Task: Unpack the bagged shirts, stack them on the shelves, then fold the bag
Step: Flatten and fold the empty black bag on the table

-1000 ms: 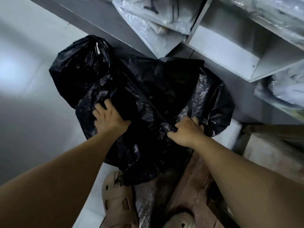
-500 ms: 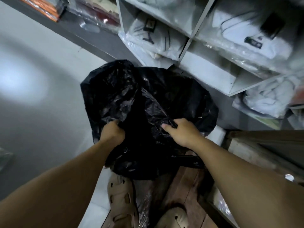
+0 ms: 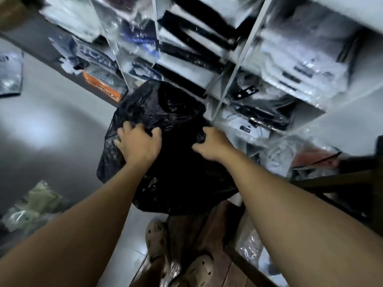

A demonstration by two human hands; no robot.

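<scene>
A crumpled black plastic bag [image 3: 165,112] hangs in front of me, held up off the floor before the shelves. My left hand [image 3: 137,143] clutches its left side with fingers curled into the plastic. My right hand [image 3: 213,145] pinches a fold on its right side. The bag looks slack; what is inside it is hidden. White shelves [image 3: 244,52] behind hold several stacks of shirts in clear plastic [image 3: 304,59], white and black ones.
A pale bagged garment [image 3: 35,206] lies on the grey floor at the lower left. Another packet [image 3: 10,75] lies at the far left. My feet in tan clogs [image 3: 157,241] stand on a wooden pallet [image 3: 209,228]. More bagged items crowd the lower right.
Both hands have lifted the bag up from the floor toward the shelves, bunching it smaller. My view has tilted up, showing more shelf compartments.
</scene>
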